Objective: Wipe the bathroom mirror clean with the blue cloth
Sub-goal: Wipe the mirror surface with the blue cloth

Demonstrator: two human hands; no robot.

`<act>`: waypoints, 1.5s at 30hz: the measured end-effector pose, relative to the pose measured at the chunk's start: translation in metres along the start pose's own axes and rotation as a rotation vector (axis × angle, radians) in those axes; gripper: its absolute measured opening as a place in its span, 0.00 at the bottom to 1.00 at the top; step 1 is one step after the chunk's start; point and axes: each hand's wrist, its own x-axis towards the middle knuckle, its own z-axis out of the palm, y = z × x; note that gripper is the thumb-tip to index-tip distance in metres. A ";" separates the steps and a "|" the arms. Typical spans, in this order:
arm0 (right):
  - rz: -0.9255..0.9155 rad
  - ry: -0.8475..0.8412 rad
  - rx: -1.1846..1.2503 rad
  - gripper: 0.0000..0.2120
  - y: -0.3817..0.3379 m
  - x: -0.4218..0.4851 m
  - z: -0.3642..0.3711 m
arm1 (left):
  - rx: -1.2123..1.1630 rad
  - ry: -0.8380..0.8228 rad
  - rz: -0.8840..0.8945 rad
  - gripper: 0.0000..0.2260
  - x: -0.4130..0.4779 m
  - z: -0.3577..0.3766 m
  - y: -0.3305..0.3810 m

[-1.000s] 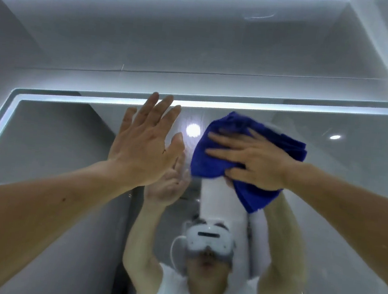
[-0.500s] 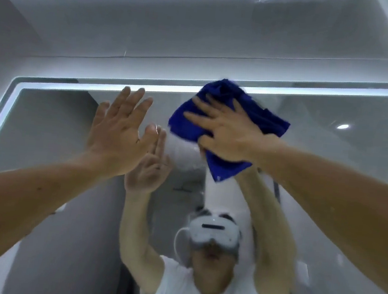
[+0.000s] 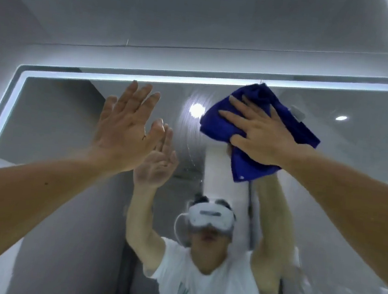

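The bathroom mirror (image 3: 54, 118) fills the lower half of the view, with a lit strip along its top and left edges. My right hand (image 3: 261, 137) presses the crumpled blue cloth (image 3: 248, 167) flat against the glass near the top edge, fingers spread and straight. My left hand (image 3: 125, 125) is raised with straight fingers, its palm at or against the glass to the left of the cloth. Faint curved wipe streaks show on the glass between the two hands.
Grey wall tiles (image 3: 200, 27) rise above the mirror. The mirror reflects a person in a white shirt wearing a white headset (image 3: 209, 218), two ceiling lights and a shower rail.
My right hand has swept the cloth to the right along the mirror's top edge, after moving up and left half a second ago. My left hand has stayed flat on the glass.
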 end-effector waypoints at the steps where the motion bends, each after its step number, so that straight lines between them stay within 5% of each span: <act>1: 0.108 0.021 0.025 0.28 -0.011 0.015 0.002 | -0.019 0.003 -0.004 0.33 -0.002 0.001 0.004; 5: 0.231 0.070 -0.005 0.30 -0.052 0.022 0.021 | -0.061 0.004 0.016 0.33 -0.015 0.008 0.019; 13: -0.256 -0.045 -0.025 0.28 -0.115 -0.123 0.052 | -0.107 0.021 -0.010 0.31 -0.032 0.006 0.039; 19: -0.465 -0.169 -0.130 0.28 -0.081 -0.193 0.052 | -0.080 -0.033 0.014 0.33 -0.043 -0.014 0.044; 26: 0.129 -0.039 -0.049 0.30 -0.036 -0.096 0.025 | -0.049 -0.047 0.043 0.32 -0.046 -0.020 0.044; 30: 0.300 -0.026 0.058 0.30 -0.044 -0.020 0.014 | -0.028 -0.062 0.048 0.33 -0.045 -0.020 0.043; 41: 0.245 0.028 -0.019 0.33 -0.039 0.081 0.001 | 0.020 -0.024 0.064 0.31 -0.029 -0.019 0.016; 45: 0.015 0.042 -0.064 0.30 -0.056 0.053 0.013 | -0.028 -0.009 0.038 0.30 -0.030 -0.006 0.013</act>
